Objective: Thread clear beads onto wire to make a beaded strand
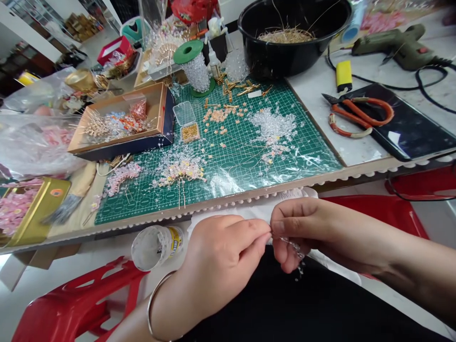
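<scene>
Both hands are met fingertip to fingertip below the table edge — left hand and right hand pinched on a strand of clear beads, just before the green cutting mat.

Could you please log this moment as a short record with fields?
left hand: left hand pinches one end of a strand of clear beads
right hand: right hand pinches the same strand; beads dangle below its fingers
position: both hands meet below the table edge, over a black lap
mat: green cutting mat strewn with clear and pink beads
right of mat: orange-handled cutters, corded drill
behind mat: black bowl holding straw-like wire
</scene>
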The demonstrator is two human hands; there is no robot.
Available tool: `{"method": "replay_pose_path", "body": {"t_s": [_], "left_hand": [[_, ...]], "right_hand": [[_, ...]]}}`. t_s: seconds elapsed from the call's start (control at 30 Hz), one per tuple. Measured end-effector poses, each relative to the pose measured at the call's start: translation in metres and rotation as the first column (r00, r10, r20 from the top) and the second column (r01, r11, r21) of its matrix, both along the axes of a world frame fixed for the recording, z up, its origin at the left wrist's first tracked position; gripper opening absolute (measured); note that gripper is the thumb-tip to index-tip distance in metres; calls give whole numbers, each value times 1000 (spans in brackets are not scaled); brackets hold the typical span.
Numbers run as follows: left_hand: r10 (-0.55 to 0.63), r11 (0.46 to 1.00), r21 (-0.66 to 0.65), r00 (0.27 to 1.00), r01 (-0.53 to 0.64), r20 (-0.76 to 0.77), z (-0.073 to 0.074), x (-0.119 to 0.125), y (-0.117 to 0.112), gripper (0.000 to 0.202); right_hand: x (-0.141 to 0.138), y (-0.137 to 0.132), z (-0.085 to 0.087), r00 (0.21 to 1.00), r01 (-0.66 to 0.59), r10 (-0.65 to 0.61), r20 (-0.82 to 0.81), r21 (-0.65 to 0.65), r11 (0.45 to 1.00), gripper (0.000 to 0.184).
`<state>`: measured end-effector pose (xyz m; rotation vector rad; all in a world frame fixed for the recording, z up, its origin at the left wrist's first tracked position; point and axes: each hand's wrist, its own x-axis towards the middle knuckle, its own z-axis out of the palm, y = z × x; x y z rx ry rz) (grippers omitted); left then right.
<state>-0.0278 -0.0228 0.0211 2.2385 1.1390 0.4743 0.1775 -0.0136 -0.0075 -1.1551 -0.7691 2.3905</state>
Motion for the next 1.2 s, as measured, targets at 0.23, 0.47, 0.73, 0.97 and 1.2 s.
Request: {"method": "replay_pose_path", "body": {"t_s": [0.23, 0.47, 0.73, 0.97, 1.2], "left_hand": [[31, 997, 74, 999, -33, 24, -2, 0, -1, 19], [101, 982, -165, 995, -96, 26, -5, 0, 0, 19], [392, 817, -459, 920, -350, -3, 5, -29, 13, 34], [366, 863, -310, 916, -400, -163, 23, -58, 6, 17], [180, 970, -147, 978, -194, -108, 37, -19, -2, 19]], "right_hand": [[0, -3, 3, 998, 29, -32, -51, -56, 998, 20], [-1, 0, -2, 987, 144, -150, -65, -96, 985, 22], [9, 2, -12, 969, 217, -229, -96, -118, 969, 24], [14, -4, -12, 966, 254, -252, -63, 38, 966, 23], [11, -15, -8, 974, 114, -175, 145, 354, 928, 25]]}}
